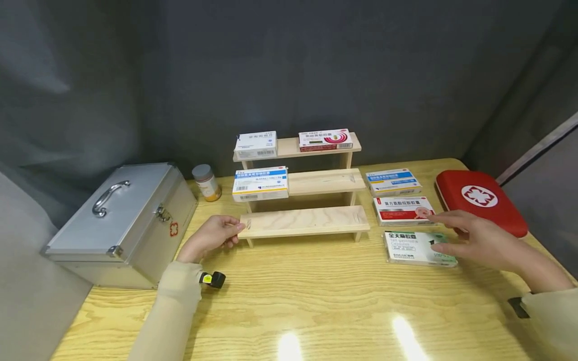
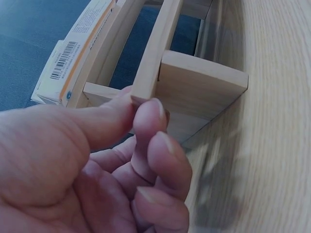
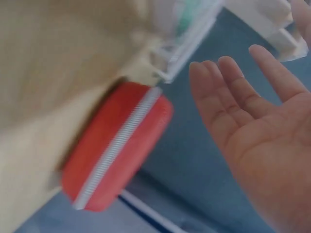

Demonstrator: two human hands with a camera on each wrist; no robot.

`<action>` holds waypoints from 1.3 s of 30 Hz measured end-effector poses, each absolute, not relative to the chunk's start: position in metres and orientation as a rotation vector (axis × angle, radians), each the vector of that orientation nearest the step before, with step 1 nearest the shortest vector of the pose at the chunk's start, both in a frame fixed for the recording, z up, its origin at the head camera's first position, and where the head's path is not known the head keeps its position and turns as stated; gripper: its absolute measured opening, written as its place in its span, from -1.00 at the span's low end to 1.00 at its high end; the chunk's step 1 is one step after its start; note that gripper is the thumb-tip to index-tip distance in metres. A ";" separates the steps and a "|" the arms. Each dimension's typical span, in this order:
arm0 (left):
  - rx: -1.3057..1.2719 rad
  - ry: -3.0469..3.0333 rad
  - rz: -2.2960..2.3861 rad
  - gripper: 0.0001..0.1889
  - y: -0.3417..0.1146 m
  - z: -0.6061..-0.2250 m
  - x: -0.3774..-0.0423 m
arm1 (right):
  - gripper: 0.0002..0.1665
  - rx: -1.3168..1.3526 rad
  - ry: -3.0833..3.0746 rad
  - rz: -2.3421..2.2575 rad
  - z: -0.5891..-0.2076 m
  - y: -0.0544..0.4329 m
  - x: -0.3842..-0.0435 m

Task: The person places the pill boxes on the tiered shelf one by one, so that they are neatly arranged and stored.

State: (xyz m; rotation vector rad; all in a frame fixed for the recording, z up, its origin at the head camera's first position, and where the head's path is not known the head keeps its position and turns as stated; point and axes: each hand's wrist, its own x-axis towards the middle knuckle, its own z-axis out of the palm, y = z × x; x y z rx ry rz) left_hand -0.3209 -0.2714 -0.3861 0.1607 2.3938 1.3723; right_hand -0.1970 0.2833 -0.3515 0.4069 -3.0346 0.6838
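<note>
My left hand (image 1: 214, 233) pinches the left end of the lowest step (image 1: 307, 221) of a three-tier wooden display stand. In the left wrist view, the thumb and index finger (image 2: 149, 119) grip the board's corner. My right hand (image 1: 485, 241), fingers extended and holding nothing, hovers at the right end of a green-and-white capsule box (image 1: 404, 248). Behind that box lie a red-and-white medicine box (image 1: 399, 210) and a blue-and-white one (image 1: 393, 181). On the middle step sits another blue-and-white box (image 1: 260, 183); the top step carries a white box (image 1: 256, 143) and a red-and-white box (image 1: 325, 138).
An aluminium case (image 1: 113, 215) with a handle stands at the left, beside a small bottle (image 1: 206, 184) with a grey cap. A red zipped first-aid pouch (image 1: 501, 213) lies at the table's right edge. Dark cloth (image 1: 289, 70) hangs behind the wooden table (image 1: 280, 296).
</note>
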 end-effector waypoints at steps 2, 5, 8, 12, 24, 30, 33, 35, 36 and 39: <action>0.163 2.394 1.372 -0.66 -0.272 -0.386 -0.321 | -0.05 0.363 -3.072 0.694 -0.359 0.289 -0.195; 0.167 2.398 1.368 -0.65 -0.273 -0.387 -0.322 | 0.00 0.333 -3.096 0.714 -0.369 0.296 -0.193; 0.183 2.400 1.364 -0.65 -0.273 -0.389 -0.322 | 0.07 0.314 -3.120 0.732 -0.378 0.299 -0.192; 0.190 2.393 1.368 -0.64 -0.273 -0.389 -0.323 | 0.15 0.293 -3.139 0.736 -0.385 0.301 -0.193; 0.180 2.395 1.368 -0.64 -0.274 -0.392 -0.324 | 0.25 0.301 -3.169 0.710 -0.393 0.301 -0.193; 0.167 2.390 1.373 -0.66 -0.273 -0.392 -0.323 | 0.24 0.295 -3.204 0.656 -0.394 0.298 -0.196; 0.165 2.389 1.372 -0.65 -0.273 -0.391 -0.323 | 0.23 0.298 -3.213 0.628 -0.394 0.297 -0.197; 0.161 2.389 1.372 -0.66 -0.273 -0.390 -0.322 | 0.22 0.302 -3.214 0.617 -0.394 0.297 -0.197; 0.161 2.389 1.372 -0.66 -0.273 -0.390 -0.322 | 0.21 0.304 -3.214 0.612 -0.395 0.298 -0.198; 0.159 2.391 1.370 -0.66 -0.273 -0.389 -0.322 | 0.20 0.293 -3.221 0.610 -0.396 0.298 -0.198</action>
